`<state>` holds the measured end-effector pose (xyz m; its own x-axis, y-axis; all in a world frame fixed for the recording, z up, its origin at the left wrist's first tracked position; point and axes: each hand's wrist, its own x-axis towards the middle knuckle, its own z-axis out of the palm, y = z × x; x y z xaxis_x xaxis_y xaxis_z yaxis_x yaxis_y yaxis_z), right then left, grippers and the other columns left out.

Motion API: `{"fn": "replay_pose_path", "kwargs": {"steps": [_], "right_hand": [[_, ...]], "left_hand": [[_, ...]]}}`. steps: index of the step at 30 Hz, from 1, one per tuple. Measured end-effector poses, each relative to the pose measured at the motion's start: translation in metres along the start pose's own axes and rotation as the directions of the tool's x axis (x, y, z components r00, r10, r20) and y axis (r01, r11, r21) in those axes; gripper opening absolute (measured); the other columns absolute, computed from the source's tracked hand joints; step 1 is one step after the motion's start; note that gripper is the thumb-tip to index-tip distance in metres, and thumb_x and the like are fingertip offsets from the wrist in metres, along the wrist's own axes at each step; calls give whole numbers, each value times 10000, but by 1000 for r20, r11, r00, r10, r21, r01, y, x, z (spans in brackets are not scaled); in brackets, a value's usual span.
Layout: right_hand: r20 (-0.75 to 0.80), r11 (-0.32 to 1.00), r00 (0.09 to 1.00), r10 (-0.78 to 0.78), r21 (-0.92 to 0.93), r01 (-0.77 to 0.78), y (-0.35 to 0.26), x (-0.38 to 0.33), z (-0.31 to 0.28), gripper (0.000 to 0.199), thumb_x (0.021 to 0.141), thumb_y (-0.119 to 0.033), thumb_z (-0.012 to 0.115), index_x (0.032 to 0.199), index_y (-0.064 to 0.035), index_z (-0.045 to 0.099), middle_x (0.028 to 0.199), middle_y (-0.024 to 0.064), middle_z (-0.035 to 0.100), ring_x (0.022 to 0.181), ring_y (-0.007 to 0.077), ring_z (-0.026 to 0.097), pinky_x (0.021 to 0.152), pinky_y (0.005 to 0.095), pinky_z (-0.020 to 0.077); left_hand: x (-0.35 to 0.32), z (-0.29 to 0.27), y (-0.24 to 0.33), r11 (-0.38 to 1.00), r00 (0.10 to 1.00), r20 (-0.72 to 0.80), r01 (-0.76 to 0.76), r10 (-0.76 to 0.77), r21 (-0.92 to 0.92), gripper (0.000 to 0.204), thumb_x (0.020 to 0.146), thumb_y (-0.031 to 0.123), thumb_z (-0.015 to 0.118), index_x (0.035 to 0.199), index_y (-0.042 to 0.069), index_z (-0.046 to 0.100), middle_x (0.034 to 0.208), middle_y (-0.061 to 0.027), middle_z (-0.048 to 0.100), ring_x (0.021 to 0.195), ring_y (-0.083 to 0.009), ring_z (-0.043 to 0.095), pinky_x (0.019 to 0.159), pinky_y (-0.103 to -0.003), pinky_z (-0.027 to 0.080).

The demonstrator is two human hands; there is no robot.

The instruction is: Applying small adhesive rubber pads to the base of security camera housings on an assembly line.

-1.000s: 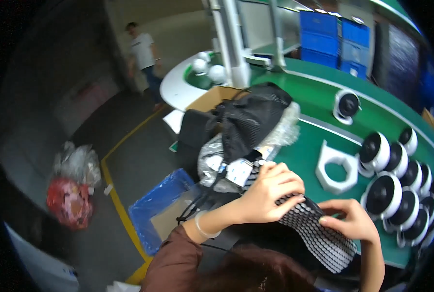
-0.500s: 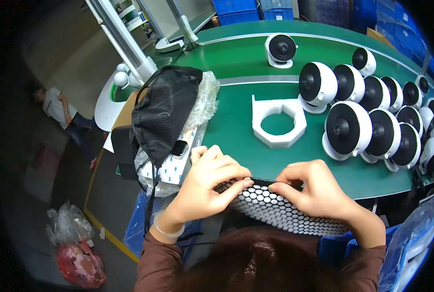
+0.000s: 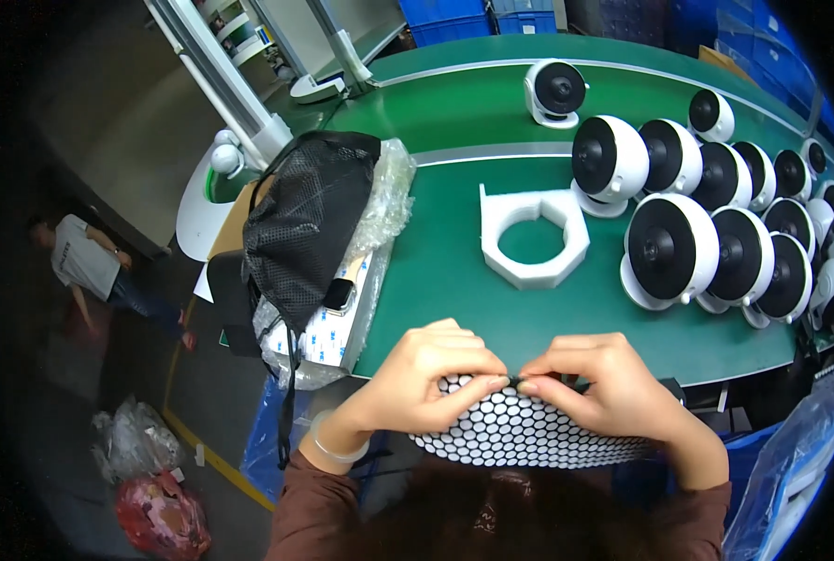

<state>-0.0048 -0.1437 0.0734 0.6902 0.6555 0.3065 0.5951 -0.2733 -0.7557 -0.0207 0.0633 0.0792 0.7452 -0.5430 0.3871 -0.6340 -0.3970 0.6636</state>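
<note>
A black sheet covered with rows of white round dots hangs curved below my two hands at the near edge of the table. My left hand pinches its upper edge between thumb and fingers. Close beside it, my right hand grips the same edge, thumb tip almost meeting the left one. Whatever small piece may lie between the fingertips is too hidden to make out. Just beyond the hands, a white foam frame with a round opening lies flat on the green table.
Several white ball-shaped devices with black round fronts crowd the table's right side. One more such device stands farther back on the green strip. A black mesh bag and clear plastic wrap lie at left. A person is on the floor beyond.
Both hands have come nearer to me, and their fingertips are closer together. The dotted sheet has tilted, showing more of its face. The person at far left has shifted left in view.
</note>
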Motion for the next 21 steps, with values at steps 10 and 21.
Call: {"fn": "replay_pose_path", "kwargs": {"steps": [10,21], "right_hand": [[-2,970,989,150,-192,-147,17,-18,-2,159,770,-180,608,856,-53,650,732,101,619,690,264,601,633,337,479],[2,956,974,227,-193,-223,28,-24,-2,182,787,-214,589,829,-44,637,750,114,623,688,276,600,629,345,479]], "left_hand": [[1,-7,-21,986,999,-19,33,-30,165,40,707,84,646,712,47,631,611,-41,580,552,-159,526,584,-268,337],[1,-13,-39,985,998,-56,31,-21,171,42,673,56,632,665,18,618,560,-47,552,520,-164,506,589,-281,342]]}}
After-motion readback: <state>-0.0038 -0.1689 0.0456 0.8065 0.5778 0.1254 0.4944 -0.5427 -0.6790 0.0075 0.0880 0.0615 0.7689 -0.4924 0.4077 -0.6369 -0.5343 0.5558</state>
